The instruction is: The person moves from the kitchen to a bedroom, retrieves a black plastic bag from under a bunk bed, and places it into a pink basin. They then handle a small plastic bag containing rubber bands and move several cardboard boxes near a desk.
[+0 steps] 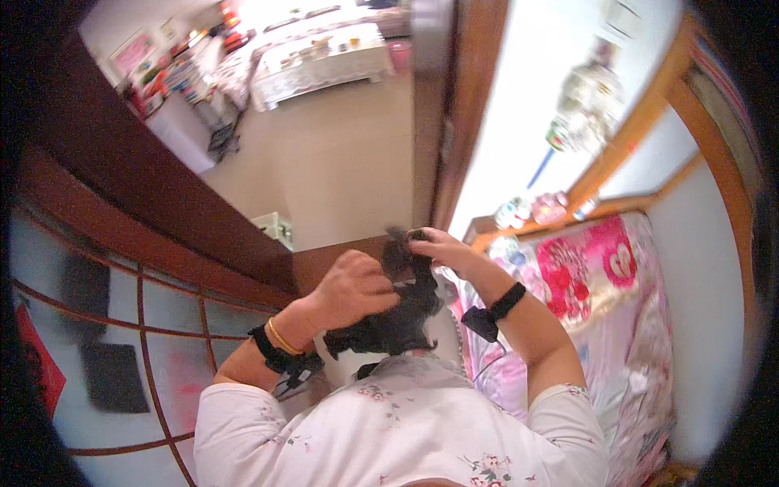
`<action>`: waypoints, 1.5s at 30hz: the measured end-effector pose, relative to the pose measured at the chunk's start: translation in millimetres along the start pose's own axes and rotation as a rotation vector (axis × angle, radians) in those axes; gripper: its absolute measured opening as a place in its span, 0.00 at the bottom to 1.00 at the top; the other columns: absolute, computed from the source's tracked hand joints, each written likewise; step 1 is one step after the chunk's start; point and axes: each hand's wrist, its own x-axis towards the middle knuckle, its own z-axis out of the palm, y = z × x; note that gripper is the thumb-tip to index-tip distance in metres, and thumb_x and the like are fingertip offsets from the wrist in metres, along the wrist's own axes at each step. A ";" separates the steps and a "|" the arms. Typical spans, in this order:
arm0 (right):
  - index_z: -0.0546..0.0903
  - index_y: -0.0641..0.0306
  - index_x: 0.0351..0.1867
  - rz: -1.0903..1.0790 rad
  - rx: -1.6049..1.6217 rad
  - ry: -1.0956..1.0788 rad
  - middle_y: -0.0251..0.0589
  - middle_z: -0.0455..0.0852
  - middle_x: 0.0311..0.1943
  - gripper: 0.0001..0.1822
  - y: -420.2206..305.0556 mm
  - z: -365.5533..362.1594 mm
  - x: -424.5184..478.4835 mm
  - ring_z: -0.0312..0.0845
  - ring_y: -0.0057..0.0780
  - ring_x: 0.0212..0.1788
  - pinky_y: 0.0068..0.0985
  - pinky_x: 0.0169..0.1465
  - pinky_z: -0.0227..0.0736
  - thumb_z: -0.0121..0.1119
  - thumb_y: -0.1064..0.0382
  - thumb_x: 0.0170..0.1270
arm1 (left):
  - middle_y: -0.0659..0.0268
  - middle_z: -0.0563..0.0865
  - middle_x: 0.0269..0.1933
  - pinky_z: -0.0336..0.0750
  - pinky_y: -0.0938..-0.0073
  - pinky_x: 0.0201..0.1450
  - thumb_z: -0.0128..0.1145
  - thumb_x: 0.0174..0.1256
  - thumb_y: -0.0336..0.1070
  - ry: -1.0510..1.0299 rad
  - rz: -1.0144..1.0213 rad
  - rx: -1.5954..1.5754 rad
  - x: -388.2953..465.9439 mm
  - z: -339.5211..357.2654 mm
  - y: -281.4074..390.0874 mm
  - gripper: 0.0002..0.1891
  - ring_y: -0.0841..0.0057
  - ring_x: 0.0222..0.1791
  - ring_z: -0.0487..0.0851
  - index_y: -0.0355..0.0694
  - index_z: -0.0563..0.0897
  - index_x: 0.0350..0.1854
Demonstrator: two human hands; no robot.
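A black, ragged-edged mass (pixel 395 316) lies before my chest; blur leaves it unclear whether it is hair or dark cloth. From its far end rises a dark tuft (pixel 397 252). Curled fingers of my right hand (pixel 433 246) close on the dark material beside this tuft. My left hand (pixel 359 286) is at the mass's left side, fingers bent, and whether they grip anything is hidden. Each wrist has a black band, and a yellow bangle (pixel 283 336) is on the left one.
On the right stands a bed (pixel 614 347) with pink patterned bedding. A brown-framed glass panel (pixel 170 365) is on the left. Ahead, past a wooden door frame (pixel 468 103), are a tiled floor (pixel 341 158) and a table with a white cloth (pixel 322 76). A small pale container (pixel 274 228) sits near the doorway.
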 end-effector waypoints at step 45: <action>0.66 0.59 0.55 -0.747 -1.375 -0.576 0.48 0.72 0.50 0.39 -177.0 68.9 1085.3 0.68 0.45 0.52 0.37 0.52 0.64 0.62 0.43 0.42 | 0.60 0.76 0.44 0.74 0.63 0.45 0.38 0.53 0.19 1.909 -1.035 -0.748 -265.0 -204.0 -836.4 0.37 0.69 0.41 0.77 0.60 0.53 0.65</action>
